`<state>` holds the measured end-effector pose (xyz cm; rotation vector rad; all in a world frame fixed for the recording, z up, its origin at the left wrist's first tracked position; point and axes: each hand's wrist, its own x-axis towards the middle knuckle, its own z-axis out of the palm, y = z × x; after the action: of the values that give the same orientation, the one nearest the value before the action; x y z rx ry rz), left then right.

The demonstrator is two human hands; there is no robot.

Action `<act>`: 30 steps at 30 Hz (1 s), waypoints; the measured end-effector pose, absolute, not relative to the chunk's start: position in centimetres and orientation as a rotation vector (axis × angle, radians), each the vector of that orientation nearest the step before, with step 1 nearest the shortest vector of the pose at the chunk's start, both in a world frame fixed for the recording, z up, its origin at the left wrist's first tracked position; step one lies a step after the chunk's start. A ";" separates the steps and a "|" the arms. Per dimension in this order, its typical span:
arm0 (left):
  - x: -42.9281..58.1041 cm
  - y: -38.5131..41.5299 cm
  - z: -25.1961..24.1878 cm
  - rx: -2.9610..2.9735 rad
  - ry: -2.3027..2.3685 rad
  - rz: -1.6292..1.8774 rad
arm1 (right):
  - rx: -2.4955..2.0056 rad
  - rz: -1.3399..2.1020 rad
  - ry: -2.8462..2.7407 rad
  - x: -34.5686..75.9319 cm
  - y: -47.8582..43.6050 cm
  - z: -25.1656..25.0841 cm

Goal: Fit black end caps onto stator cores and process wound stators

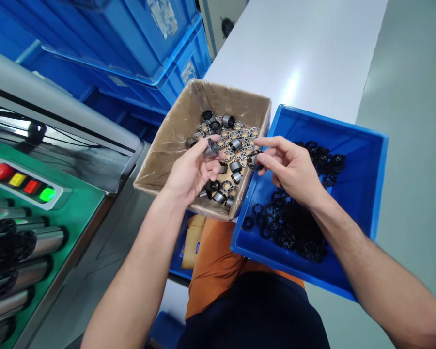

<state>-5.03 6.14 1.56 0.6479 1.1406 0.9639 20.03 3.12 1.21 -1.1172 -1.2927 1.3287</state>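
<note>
Hands: both raised over the near side of the cardboard box (167, 140), close together, not touching.
Left hand (191, 172): thumb and forefinger pinched on a small grey metal sleeve (211, 148); other fingers curled under it.
Right hand (292, 167): thumb and fingertips closed on one black ring (253, 160), held over the line where box meets blue tray (363, 145).
Sleeve vs ring: near each other, apart, ring just to the right of the sleeve.
Sleeve handling: short rigid cylinder, looks like steel. My guess is it's light but dense for its size, with a smooth wall that could slip. Best held across the outer wall, with the open end left free.
Ring handling: thin, looks like slotted plastic. Probably near weightless and slightly springy, easy to drop or crack if squeezed. Hold by the outer rim with a light pinch.
Box contents: loose layer of ringed sleeves (236, 138) on the floor, some upright, some tipped; clear plastic liner on the walls.
Tray contents: heap of loose black rings (294, 228) at the near end, a smaller cluster at the far right corner, bare blue between.
Tray position: touching the box's right side, tilted toward the person, resting over the lap.
Left side: green control panel (69, 213) with coloured buttons, and a row of metal rods (25, 271) with dark rings on them.
Behind: stacked blue crates (148, 43); white table (294, 48) runs off beyond the box.
</note>
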 end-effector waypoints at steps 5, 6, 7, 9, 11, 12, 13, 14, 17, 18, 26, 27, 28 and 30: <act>-0.9 1.9 1.5 0.804 1.001 1.110 | -1.051 1.251 -1.371 18.9 1.7 3.1; -0.3 1.3 1.4 0.823 0.984 1.161 | -1.049 1.230 -1.386 18.7 1.6 3.2; 0.1 0.8 1.2 0.835 0.961 1.197 | -1.043 1.212 -1.395 18.6 1.5 3.3; 0.6 0.2 0.8 0.850 0.911 1.216 | -1.028 1.184 -1.405 18.4 1.4 3.1; 0.6 -0.1 0.5 0.873 0.874 1.197 | -1.018 1.113 -1.413 18.2 1.4 2.6; 0.5 -0.2 0.3 0.889 0.862 1.190 | -1.014 1.056 -1.418 18.1 1.3 2.4; 0.4 -0.3 0.1 0.905 0.853 1.187 | -1.011 0.997 -1.422 18.0 1.3 2.2; 0.4 -0.3 -0.1 0.919 0.846 1.186 | -1.006 0.943 -1.428 17.9 1.2 2.0; 0.3 -0.4 -0.4 0.944 0.841 1.179 | -1.010 0.857 -1.464 17.6 0.7 1.9; 0.2 -0.5 -0.5 0.956 0.849 1.169 | -1.024 0.836 -1.480 17.5 0.6 1.9; 0.1 -0.6 -0.7 1.081 0.829 1.098 | -1.026 0.542 -1.624 17.4 0.0 1.5; 0.0 -0.6 -0.7 1.075 0.808 1.089 | -1.007 0.496 -1.648 17.4 0.0 1.4; 0.0 -0.6 -0.7 1.069 0.787 1.080 | -0.999 0.455 -1.665 17.4 0.0 1.4; -0.2 -0.6 -0.8 1.074 0.779 1.059 | -1.017 0.430 -1.668 17.2 -0.1 1.3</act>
<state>-0.17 -0.58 -0.75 1.0740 0.7786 1.0593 17.24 -0.09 1.27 -1.0169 -1.6685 0.4299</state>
